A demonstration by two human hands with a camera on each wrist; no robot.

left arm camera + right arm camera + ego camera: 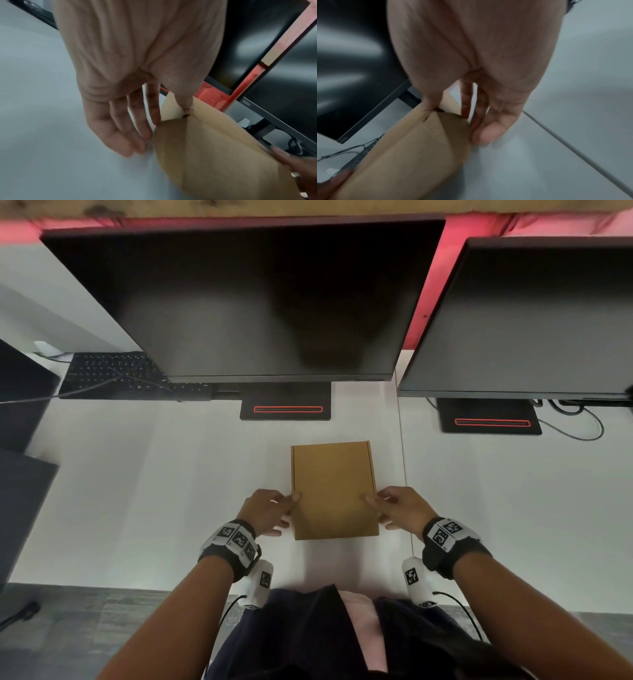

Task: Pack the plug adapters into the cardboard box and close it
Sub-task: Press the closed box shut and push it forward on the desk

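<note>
Cardboard box [334, 491], lid down, is pinched at its sides by left hand [265, 510] and right hand [402, 506].

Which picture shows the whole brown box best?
The head view: the cardboard box lies closed, all edges visible, between both hands. The left wrist view shows only its left corner and lid; the right wrist view shows only its right corner, blurred.

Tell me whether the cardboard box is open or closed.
Closed. The cardboard box lies flat on the desk with its lid down; the left hand and right hand pinch its near corners.
</note>
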